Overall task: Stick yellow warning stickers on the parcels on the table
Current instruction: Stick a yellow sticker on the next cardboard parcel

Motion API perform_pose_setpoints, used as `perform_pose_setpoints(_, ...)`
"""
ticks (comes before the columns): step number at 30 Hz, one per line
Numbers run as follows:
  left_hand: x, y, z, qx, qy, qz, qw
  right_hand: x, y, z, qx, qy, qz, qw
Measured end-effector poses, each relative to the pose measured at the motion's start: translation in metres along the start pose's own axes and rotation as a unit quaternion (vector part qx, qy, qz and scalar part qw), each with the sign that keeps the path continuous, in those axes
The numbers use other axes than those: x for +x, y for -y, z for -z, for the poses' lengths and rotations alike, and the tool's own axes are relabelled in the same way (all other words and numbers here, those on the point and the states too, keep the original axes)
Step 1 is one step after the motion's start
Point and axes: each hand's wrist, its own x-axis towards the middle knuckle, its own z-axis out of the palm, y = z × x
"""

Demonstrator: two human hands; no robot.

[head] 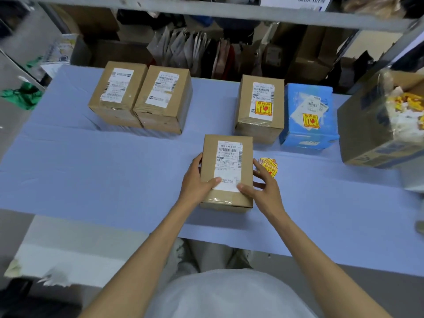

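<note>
- Parcel [226,173] of brown card lies on the blue table [91,168], white label [228,161] facing up.
- Left hand [197,182] grips its left side, thumb curled onto the label; right hand [263,187] grips its right side likewise.
- Loose yellow stickers [269,167] lie just right of it, beside the right fingers.
- Beyond it to the right stand a brown box [260,125] and a blue box [308,97], each with a warning sticker [263,108] on top.
- Beyond it to the left, a pair of brown boxes [164,115] touch each other.

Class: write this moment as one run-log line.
left hand, right hand: grip near parcel, unstickered | sticker stack: right of it | stickered: brown parcel, blue parcel | bare: back-left parcels
</note>
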Motion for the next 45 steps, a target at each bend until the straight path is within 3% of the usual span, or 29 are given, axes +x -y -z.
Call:
perform_pose_setpoints(4,0.002,-0.002,-0.008,0.000,-0.029,0.018,0.999,0.008,-0.004,0.009,-0.008,0.016,-0.006,1.000)
perform_pose_setpoints(7,0.001,-0.001,-0.014,-0.006,-0.035,0.029,0.999,0.023,-0.010,0.024,-0.027,-0.130,-0.037,0.990)
perform_pose_setpoints(10,0.002,0.000,-0.015,-0.004,-0.033,0.033,0.999,0.044,-0.017,0.041,-0.082,-0.252,-0.125,0.956)
perform_pose_setpoints(13,0.006,0.001,-0.014,-0.002,-0.032,0.034,0.999,0.061,-0.027,0.044,-0.130,-0.241,-0.215,0.937)
perform_pose_setpoints(21,0.009,0.004,-0.016,-0.001,-0.038,0.040,0.999,0.081,-0.041,0.034,-0.117,-0.270,-0.232,0.927)
perform_pose_setpoints(33,0.013,0.007,-0.018,-0.005,-0.040,0.037,0.998,0.072,-0.034,0.041,-0.042,-0.311,-0.198,0.929)
perform_pose_setpoints(39,0.016,-0.005,-0.018,0.018,-0.041,0.036,0.998,0.059,0.007,0.033,0.126,-0.345,-0.152,0.917)
perform_pose_setpoints(43,0.022,-0.036,-0.023,0.050,-0.094,-0.088,0.990,0.044,0.051,0.011,0.206,-0.298,-0.095,0.927)
perform_pose_setpoints(45,0.027,-0.053,-0.025,0.013,-0.061,-0.086,0.994,0.034,0.066,-0.002,0.212,-0.233,-0.053,0.948)
